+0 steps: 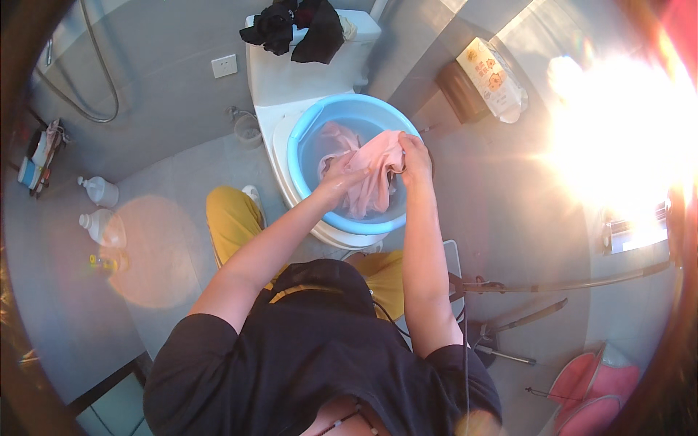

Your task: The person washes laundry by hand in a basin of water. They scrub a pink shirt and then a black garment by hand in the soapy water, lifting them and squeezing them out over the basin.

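Note:
A light blue plastic basin point(294, 163) rests on the white toilet point(272, 131) in front of me and holds water. My left hand point(341, 180) grips the left part of a wet pink cloth point(373, 163), and my right hand point(413, 155) has its upper right edge pinched between the fingers. Between the two hands the cloth is lifted and bunched, its lower folds hanging towards the water. More pink fabric point(337, 139) lies in the water at the basin's left; whether it is the same piece I cannot tell.
Dark clothes point(322, 32) lie on the toilet tank point(305, 71). A tissue pack point(493, 82) sits on the right wall. Two pump bottles point(101, 191) point(103, 226) stand at the left. A small clear cup point(248, 131) is beside the toilet; long-handled tools point(529, 316) and pink items point(594, 381) are at lower right.

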`<state>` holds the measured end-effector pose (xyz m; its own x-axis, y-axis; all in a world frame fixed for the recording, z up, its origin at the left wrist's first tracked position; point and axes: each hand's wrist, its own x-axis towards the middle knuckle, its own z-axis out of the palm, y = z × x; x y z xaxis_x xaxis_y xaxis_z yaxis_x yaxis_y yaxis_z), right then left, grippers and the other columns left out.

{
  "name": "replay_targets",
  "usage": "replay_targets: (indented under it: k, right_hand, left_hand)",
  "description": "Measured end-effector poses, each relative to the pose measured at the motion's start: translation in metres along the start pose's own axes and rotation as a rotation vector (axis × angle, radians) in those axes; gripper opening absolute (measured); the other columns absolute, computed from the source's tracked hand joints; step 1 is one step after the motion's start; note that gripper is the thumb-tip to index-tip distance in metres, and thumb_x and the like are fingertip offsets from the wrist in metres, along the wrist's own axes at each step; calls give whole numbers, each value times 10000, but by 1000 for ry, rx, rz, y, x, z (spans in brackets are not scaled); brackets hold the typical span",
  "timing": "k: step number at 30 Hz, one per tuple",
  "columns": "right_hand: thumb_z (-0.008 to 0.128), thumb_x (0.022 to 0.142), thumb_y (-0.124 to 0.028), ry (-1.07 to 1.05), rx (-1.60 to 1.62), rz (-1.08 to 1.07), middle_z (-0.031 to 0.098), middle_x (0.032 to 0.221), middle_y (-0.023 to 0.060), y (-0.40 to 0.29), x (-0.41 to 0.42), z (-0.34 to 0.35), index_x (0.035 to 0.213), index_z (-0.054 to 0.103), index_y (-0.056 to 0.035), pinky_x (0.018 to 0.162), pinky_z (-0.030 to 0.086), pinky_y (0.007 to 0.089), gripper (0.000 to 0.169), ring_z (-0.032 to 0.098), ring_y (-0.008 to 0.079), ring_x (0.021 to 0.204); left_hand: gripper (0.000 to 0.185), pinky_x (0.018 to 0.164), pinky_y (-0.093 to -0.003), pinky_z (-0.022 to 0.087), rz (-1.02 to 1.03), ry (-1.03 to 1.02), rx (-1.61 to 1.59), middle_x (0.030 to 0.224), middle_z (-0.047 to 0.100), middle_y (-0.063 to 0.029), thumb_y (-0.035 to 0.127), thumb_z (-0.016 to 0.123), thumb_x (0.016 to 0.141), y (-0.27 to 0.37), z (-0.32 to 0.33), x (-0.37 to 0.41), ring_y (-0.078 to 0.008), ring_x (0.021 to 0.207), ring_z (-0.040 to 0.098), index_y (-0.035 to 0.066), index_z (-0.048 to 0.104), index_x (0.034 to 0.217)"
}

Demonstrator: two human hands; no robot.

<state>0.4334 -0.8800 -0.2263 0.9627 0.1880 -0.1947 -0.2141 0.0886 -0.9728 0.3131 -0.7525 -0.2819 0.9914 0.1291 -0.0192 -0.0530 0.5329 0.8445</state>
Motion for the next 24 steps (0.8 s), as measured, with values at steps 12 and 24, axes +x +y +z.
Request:
replay_targets:
  k: [12,24]
  right_hand:
    - [588,867,-165,-208,144,-5,552,1074,77,1,-46,-50,1246,453,-26,781,488,307,426,553,168,965]
    - [620,839,-140,-336,547,-42,541,1146,101,-7,-39,-56,1227,446,-22,938,427,377,441,526,229,1075]
  left_hand:
    - [239,835,-366,477,-25,-120,-462,962,587,-96,249,513,914,15,-1,32,-209,897,581,33,546,1011]
    - [312,780,-250,485,-220,23,98,1045,576,-77,164,600,853,-29,1,15,-146,893,580,-8,538,1106]
